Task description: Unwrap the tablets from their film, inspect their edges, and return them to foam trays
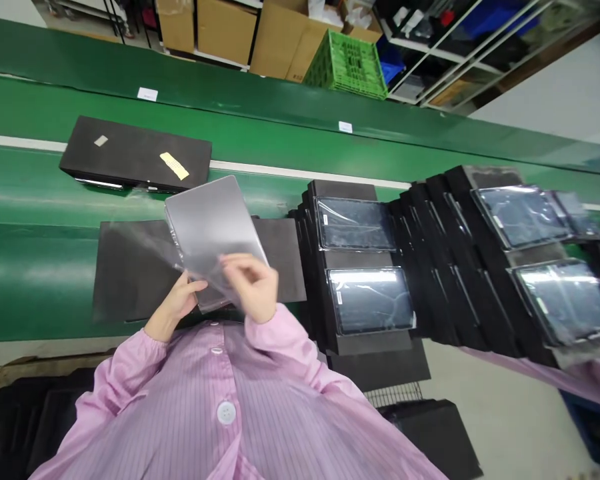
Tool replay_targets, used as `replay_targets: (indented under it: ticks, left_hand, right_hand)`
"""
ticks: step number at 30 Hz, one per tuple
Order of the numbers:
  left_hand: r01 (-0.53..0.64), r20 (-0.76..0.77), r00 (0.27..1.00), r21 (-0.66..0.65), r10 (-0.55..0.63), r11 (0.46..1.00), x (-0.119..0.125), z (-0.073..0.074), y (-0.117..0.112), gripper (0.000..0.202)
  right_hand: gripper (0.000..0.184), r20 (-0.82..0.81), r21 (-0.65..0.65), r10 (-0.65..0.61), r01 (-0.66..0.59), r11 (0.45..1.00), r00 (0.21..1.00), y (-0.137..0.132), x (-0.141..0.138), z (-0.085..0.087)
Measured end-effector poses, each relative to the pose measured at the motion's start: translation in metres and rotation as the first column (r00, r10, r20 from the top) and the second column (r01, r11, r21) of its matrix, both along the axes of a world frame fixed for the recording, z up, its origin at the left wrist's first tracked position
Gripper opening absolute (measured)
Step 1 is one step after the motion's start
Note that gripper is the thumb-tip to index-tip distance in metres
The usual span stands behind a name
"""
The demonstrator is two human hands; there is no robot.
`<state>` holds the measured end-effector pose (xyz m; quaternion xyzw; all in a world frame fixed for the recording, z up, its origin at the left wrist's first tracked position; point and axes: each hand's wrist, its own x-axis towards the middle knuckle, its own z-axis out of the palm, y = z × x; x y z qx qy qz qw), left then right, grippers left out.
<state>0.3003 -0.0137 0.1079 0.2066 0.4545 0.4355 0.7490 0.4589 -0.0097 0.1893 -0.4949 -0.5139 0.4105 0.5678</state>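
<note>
A flat grey tablet, its smooth plain side towards me, is tilted over a black foam slab. My left hand is closed on the tablet's lower left edge, thumb over the edge. Thin transparent film trails off the tablet's left side and also lies across its lower part. Over the lower right of the tablet, my right hand is slightly blurred, with thumb and fingers pinched together on the film.
To the right, stacked black foam trays carry film-covered tablets. A black foam block with a yellow label lies at the back left of the green bench. A pink sleeve of another person shows at right. Behind stands a green crate.
</note>
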Motion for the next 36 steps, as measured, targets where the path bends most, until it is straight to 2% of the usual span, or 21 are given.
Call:
replay_targets:
  ticks: [2,3,4,6,8,9,12,14,15,17,19,20,21,22,24,26,28,30,32,34,36]
  left_hand:
    - [0.002,0.006,1.000,-0.055,-0.002,0.998,0.004,0.001,0.006,0.050]
    - [0.002,0.007,1.000,-0.077,-0.001,0.997,0.004,0.002,0.007,0.053]
    - [0.002,0.004,1.000,-0.088,-0.002,0.996,0.004,0.003,0.007,0.055]
    - [0.001,-0.024,1.000,-0.072,-0.003,0.997,0.003,0.004,0.006,0.057]
    - [-0.011,-0.086,0.996,-0.044,0.007,0.999,0.004,0.007,0.004,0.060]
    - [-0.021,-0.121,0.992,-0.034,0.017,0.999,0.005,0.008,0.002,0.062]
    - [-0.056,-0.195,0.980,-0.044,0.046,0.997,0.007,0.016,-0.004,0.068]
    - [-0.069,-0.224,0.973,-0.078,0.050,0.995,0.001,0.022,-0.009,0.068]
    - [-0.069,-0.244,0.969,-0.092,0.045,0.993,-0.004,0.024,-0.011,0.067]
    - [-0.061,-0.307,0.951,-0.107,0.025,0.992,-0.022,0.028,-0.016,0.063]
    - [-0.064,-0.378,0.926,-0.099,0.022,0.993,-0.046,0.030,-0.019,0.061]
    - [-0.077,-0.402,0.915,-0.095,0.032,0.993,-0.058,0.031,-0.020,0.061]
    - [-0.098,-0.416,0.908,-0.094,0.051,0.991,-0.070,0.031,-0.022,0.059]
    - [-0.132,-0.425,0.901,-0.095,0.079,0.987,-0.081,0.033,-0.023,0.056]
    - [-0.217,-0.427,0.892,-0.109,0.151,0.970,-0.098,0.036,-0.025,0.047]
    - [-0.320,-0.429,0.872,-0.128,0.238,0.939,-0.110,0.040,-0.027,0.035]
    - [-0.416,-0.418,0.847,-0.134,0.329,0.900,-0.116,0.042,-0.028,0.025]
    - [-0.469,-0.384,0.837,-0.140,0.389,0.872,-0.119,0.041,-0.028,0.016]
    - [-0.510,-0.332,0.833,-0.150,0.443,0.847,-0.119,0.037,-0.026,0.013]
    - [-0.555,-0.277,0.819,-0.154,0.503,0.818,-0.117,0.029,-0.024,0.018]
    - [-0.575,-0.227,0.812,-0.146,0.538,0.805,-0.112,0.020,-0.023,0.026]
  right_hand:
    - [0.015,0.066,-0.048,-0.266,0.269,0.962,0.962,0.007,0.028,-0.003]
    - [0.021,0.106,-0.073,-0.327,0.335,0.939,0.939,0.008,0.040,-0.007]
    - [0.030,0.147,-0.116,-0.336,0.353,0.928,0.930,0.008,0.049,-0.012]
    - [0.041,0.206,-0.260,-0.238,0.288,0.922,0.949,0.001,0.058,-0.024]
    - [0.037,0.187,-0.405,-0.143,0.208,0.890,0.972,-0.009,0.056,-0.034]
    - [0.034,0.150,-0.445,-0.140,0.193,0.874,0.979,-0.014,0.053,-0.036]
    - [0.031,-0.061,-0.482,-0.292,0.228,0.846,0.954,-0.024,0.046,-0.038]
    - [0.033,-0.210,-0.490,-0.442,0.297,0.820,0.872,-0.025,0.049,-0.034]
    - [0.034,-0.252,-0.485,-0.515,0.354,0.800,0.819,-0.026,0.052,-0.031]
    - [0.036,-0.220,-0.412,-0.645,0.529,0.742,0.732,-0.030,0.062,-0.022]
    - [0.036,-0.079,-0.214,-0.742,0.715,0.665,0.666,-0.039,0.069,-0.016]
    - [0.034,0.003,-0.080,-0.769,0.766,0.637,0.640,-0.045,0.071,-0.016]
    - [0.032,0.084,0.060,-0.771,0.769,0.636,0.631,-0.051,0.071,-0.019]
    - [0.029,0.165,0.191,-0.747,0.722,0.665,0.644,-0.056,0.069,-0.025]
    - [0.024,0.340,0.368,-0.629,0.517,0.773,0.699,-0.063,0.063,-0.043]
    - [0.023,0.504,0.386,-0.439,0.260,0.885,0.744,-0.063,0.057,-0.068]
    - [0.024,0.614,0.287,-0.208,0.030,0.958,0.762,-0.059,0.053,-0.091]
    - [0.024,0.669,0.171,-0.009,-0.142,0.975,0.743,-0.054,0.053,-0.104]
    - [0.030,0.694,0.122,0.088,-0.237,0.964,0.715,-0.051,0.057,-0.107]
    - [0.041,0.686,0.106,0.131,-0.276,0.955,0.716,-0.049,0.061,-0.100]
    - [0.039,0.617,0.069,0.163,-0.260,0.963,0.770,-0.046,0.058,-0.088]
